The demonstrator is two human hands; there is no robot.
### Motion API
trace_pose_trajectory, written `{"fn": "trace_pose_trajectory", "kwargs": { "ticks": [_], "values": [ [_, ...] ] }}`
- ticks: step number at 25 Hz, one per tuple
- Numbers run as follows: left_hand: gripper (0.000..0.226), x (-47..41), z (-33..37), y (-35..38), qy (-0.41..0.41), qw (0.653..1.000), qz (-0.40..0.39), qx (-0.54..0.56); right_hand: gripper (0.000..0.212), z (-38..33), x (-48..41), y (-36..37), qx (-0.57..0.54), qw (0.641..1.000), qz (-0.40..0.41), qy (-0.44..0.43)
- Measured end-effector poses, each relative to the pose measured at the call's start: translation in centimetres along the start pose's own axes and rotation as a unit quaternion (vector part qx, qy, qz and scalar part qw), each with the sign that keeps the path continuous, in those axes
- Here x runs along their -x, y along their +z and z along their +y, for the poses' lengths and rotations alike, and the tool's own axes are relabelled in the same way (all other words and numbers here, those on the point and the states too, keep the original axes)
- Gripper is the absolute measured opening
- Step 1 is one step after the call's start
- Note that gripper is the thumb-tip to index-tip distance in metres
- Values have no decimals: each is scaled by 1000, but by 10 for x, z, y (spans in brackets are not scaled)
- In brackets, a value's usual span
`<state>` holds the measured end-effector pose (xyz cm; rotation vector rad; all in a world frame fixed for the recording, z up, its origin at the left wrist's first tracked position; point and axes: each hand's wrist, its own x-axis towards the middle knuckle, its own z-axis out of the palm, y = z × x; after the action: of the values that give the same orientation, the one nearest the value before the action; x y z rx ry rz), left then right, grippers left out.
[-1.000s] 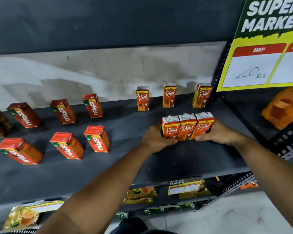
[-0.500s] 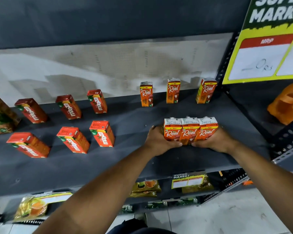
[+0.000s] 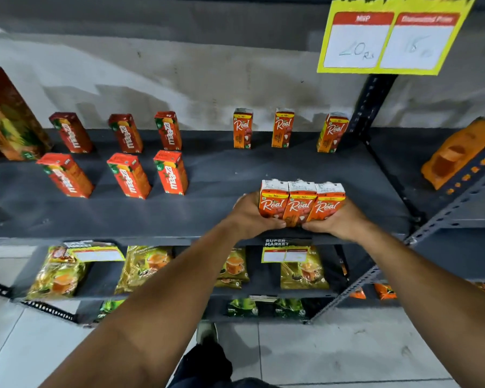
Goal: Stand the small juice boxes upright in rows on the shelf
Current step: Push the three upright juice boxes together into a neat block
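Three small orange Real juice boxes [image 3: 301, 201] stand pressed side by side near the front edge of the dark grey shelf [image 3: 213, 175]. My left hand [image 3: 247, 217] grips the left end of this cluster and my right hand [image 3: 339, 221] grips the right end. Three more Real boxes [image 3: 282, 127] stand upright and spaced apart along the back of the shelf. To the left, several red Maaza juice boxes [image 3: 170, 172] stand upright in two rows.
A tall carton [image 3: 9, 113] stands at the far left. A yellow price sign [image 3: 389, 37] hangs top right beside a shelf upright [image 3: 375, 105]. An orange pack [image 3: 459, 152] lies on the neighbouring shelf. Yellow tea packets [image 3: 143, 267] fill the lower shelf.
The three held boxes have shifted slightly toward the shelf's front edge with both hands still on them; the camera has tilted down, showing more of the lower shelves and floor.
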<state>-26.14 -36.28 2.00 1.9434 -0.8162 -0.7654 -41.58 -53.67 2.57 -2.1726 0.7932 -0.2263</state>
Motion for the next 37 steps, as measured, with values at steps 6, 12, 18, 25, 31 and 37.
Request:
{"fn": "trace_pose_trajectory", "kwargs": {
  "ticks": [6,12,18,25,31,37],
  "values": [
    [66,-1,-5,5,-6,1000,19,3,53,2,-1,1,3,1000,-15,13],
    [64,-2,-6,7,-14,999,35,6,56,4,-5,-1,-17,999,-29,22],
    [68,-2,-7,7,-18,999,35,4,65,2,-7,-3,-9,999,-51,19],
    [74,1,-6,7,-9,999,24,22,67,3,-6,-3,-19,998,-50,17],
    [138,12,-12,-6,60,990,-15,127,105,13,7,-23,-14,992,-111,-62],
    [131,49,-24,-22,91,992,34,78,86,46,58,-36,-104,990,84,-48]
  ]
}}
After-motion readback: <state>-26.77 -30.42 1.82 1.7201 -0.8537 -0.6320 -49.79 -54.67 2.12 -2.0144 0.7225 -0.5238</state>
